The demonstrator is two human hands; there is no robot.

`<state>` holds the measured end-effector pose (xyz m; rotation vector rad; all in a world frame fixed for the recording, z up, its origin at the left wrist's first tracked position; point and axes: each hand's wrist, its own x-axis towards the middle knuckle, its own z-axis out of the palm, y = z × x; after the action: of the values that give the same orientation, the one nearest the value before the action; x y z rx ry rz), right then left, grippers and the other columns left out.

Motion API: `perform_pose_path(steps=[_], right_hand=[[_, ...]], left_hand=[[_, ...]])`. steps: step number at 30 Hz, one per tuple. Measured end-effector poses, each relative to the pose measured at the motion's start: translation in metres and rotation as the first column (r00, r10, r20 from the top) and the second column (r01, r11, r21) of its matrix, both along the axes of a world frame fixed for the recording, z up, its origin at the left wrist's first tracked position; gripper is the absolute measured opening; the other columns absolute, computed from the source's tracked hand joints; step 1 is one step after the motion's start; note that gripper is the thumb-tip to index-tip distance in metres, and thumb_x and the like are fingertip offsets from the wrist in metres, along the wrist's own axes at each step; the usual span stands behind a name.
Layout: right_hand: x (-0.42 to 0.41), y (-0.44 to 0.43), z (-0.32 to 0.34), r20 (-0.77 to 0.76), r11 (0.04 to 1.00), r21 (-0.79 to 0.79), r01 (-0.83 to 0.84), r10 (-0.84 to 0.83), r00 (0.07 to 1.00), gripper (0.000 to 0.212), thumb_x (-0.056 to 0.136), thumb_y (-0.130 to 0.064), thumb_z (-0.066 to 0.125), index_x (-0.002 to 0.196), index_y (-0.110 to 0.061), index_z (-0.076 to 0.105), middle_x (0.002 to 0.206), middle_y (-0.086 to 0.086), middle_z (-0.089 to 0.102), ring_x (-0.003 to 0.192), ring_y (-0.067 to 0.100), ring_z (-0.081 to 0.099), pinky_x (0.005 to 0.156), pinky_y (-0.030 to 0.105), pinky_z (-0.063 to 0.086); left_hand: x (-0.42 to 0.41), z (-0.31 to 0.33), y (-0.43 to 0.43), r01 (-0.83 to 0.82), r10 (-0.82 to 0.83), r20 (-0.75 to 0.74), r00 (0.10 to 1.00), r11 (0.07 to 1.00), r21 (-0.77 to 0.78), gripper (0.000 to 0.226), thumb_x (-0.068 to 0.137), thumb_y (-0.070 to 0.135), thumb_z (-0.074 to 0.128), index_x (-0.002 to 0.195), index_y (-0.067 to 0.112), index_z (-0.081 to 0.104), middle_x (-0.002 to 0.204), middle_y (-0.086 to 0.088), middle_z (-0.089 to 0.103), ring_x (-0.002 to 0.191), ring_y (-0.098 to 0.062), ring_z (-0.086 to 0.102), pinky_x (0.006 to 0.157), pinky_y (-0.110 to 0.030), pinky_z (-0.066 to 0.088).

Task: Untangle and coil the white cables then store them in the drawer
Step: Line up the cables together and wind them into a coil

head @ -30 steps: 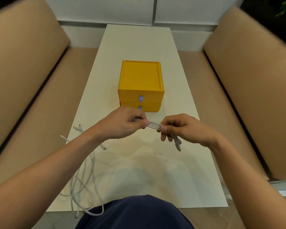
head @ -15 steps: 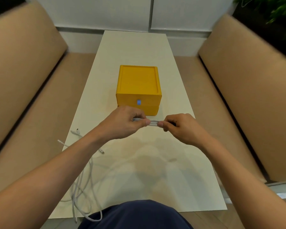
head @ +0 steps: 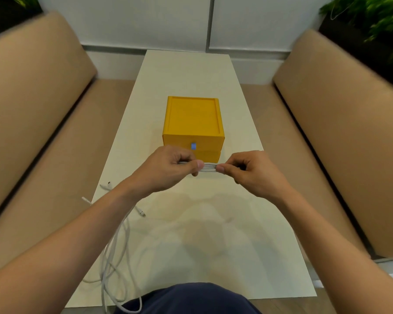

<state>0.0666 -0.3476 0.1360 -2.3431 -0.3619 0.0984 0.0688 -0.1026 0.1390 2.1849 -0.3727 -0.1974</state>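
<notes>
**Item under task.** A folded bundle of thin white cable strands [head: 209, 168] sits at frame centre, raised above the desk and drawn flat between both hands.

**Hands.** The left hand [head: 170, 169] pinches the bundle's left end, thumb over curled fingers. The right hand [head: 247, 172] pinches the right end in the same way. Neither hand holds anything else.

**Handling, assessed.**
- The bundle appears light, limp and somewhat springy.
- The smooth jacket probably slips.
- The folds would likely fan open if either end is let go.
- The best hold is across all strands at mid-bundle, not at a connector.

**Remaining stock.** A loose tangle of white cables [head: 110, 264] lies at lower left and trails over the desk edge. Its connector ends rest near the left forearm, and it is not yet coiled.

**Surroundings.**
- A yellow plastic two-drawer box [head: 193, 118] stands just behind the hands, and both drawers appear closed.
- The long white desk [head: 225, 234] carries everything.
- Tan upholstered benches [head: 340, 137] flank it.
</notes>
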Motion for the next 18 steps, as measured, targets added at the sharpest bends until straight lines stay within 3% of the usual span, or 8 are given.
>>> perform_pose_path(steps=[4,6,10,13,18], right_hand=[[-0.008,0.0,0.005,-0.069,0.986,0.075,-0.151,0.157,0.985,0.027,0.097,-0.042,0.068,0.083,-0.02,0.077,0.054,0.0,0.048,0.048,0.009,0.036,0.048,0.021,0.028],[-0.005,-0.005,0.002,-0.123,0.986,0.112,-0.125,0.138,0.983,0.029,0.098,-0.041,0.066,0.082,-0.019,0.076,0.051,-0.008,0.042,0.047,0.008,0.033,0.049,0.02,0.027],[0.002,-0.003,-0.016,-0.036,0.995,-0.095,-0.005,0.002,0.999,0.033,0.098,-0.049,0.063,0.077,-0.026,0.072,0.048,-0.011,0.049,0.046,0.011,0.039,0.049,0.03,0.03],[0.0,0.003,-0.017,0.028,0.986,-0.17,0.001,0.003,1.0,0.037,0.099,-0.053,0.059,0.077,-0.025,0.07,0.05,-0.008,0.052,0.048,0.012,0.042,0.05,0.034,0.034],[-0.006,0.001,0.005,-0.127,0.983,-0.005,-0.181,0.179,0.976,0.028,0.101,-0.042,0.061,0.086,-0.022,0.074,0.053,-0.009,0.045,0.048,0.008,0.037,0.049,0.021,0.028]], left_hand=[[0.007,-0.01,0.01,-0.016,0.016,-0.004,1.0,0.998,0.068,0.028,0.097,0.048,0.065,0.074,0.033,0.073,0.059,0.018,0.057,0.06,-0.005,0.049,0.06,-0.029,0.036],[0.005,-0.01,0.008,0.012,-0.011,-0.015,1.0,0.998,0.056,0.027,0.098,0.046,0.064,0.078,0.032,0.075,0.059,0.014,0.056,0.058,-0.005,0.046,0.058,-0.03,0.034],[-0.003,-0.011,-0.002,0.048,-0.048,0.008,0.999,0.997,0.056,0.023,0.098,0.042,0.066,0.083,0.03,0.077,0.064,0.008,0.061,0.062,-0.008,0.051,0.059,-0.035,0.038],[-0.001,-0.013,0.005,0.006,-0.006,-0.007,1.0,0.999,0.042,0.024,0.098,0.041,0.065,0.08,0.03,0.076,0.059,0.014,0.056,0.058,-0.005,0.047,0.057,-0.029,0.033],[0.001,-0.01,0.019,0.072,-0.065,-0.11,0.992,0.996,0.058,0.025,0.101,0.04,0.061,0.085,0.028,0.076,0.066,0.014,0.062,0.056,-0.003,0.053,0.058,-0.026,0.038]])
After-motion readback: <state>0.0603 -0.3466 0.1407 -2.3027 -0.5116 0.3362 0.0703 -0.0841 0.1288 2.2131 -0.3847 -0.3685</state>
